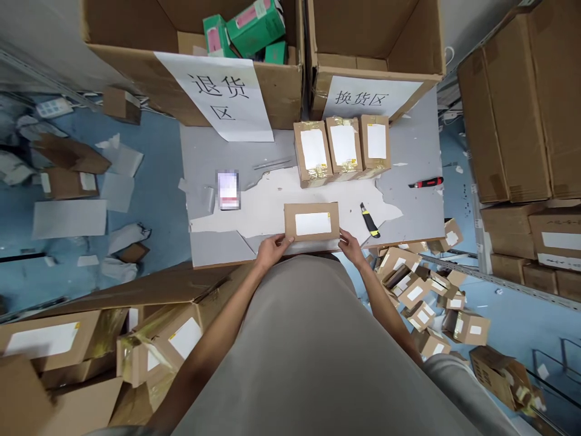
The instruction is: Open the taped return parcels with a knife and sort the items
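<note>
Left hand [272, 249] partly curled, thumb and fingers pinching the near left corner of a box [312, 209]; right hand [350, 246] likewise at the near right corner. Gripping both ends probably keeps it steady, label [313, 224] readable. Three taped boxes [344, 148] and a yellow knife [370, 220] sit beyond, seemingly leaving room. Box lies between my hands, at the near edge of the desk [411, 206].
</note>
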{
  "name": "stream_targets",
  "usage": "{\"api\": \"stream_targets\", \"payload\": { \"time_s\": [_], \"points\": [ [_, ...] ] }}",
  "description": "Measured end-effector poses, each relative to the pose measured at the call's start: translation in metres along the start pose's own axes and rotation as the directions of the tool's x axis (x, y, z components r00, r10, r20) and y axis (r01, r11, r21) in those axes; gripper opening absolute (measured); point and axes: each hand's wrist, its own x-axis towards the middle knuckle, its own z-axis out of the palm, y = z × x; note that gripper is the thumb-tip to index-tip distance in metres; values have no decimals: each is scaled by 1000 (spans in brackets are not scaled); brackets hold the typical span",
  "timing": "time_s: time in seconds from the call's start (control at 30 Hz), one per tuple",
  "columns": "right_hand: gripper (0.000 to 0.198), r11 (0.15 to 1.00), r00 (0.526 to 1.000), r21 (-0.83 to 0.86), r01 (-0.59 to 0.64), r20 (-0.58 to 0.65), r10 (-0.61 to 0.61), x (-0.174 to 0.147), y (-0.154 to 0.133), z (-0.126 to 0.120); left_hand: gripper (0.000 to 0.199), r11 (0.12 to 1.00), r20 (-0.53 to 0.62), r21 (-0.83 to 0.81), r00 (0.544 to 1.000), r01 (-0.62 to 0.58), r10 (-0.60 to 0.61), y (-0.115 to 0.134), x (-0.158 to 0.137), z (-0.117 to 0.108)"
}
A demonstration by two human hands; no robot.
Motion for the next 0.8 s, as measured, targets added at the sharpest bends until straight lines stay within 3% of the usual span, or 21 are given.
{"api": "stream_targets", "payload": {
  "time_s": [0.1,0.2,0.33,0.5,0.7,0.8],
  "points": [
    [62,999,992,27,39,-118,-36,7,-3,3,62,996,-90,-51,994,-67,62,13,-2,-13],
    [63,997,975,-25,74,-208,-77,24,-24,5,49,989,-194,-101,977,-111,90,25,4,-28],
    [63,990,975,-136,38,-211,-67,48,-55,9,36,987,-281,-126,958,-99,60,36,20,-39],
    [54,978,980,-209,20,-191,-61,54,-65,15,38,978,-290,-187,956,-87,30,30,27,-41],
    [45,953,989,-292,-86,-141,46,50,-56,24,30,996,-230,-91,973,9,-30,16,22,-30],
    [48,952,987,-293,-85,-153,41,46,-54,27,31,998,-257,-63,966,-26,9,18,22,-27]
  ]
}}
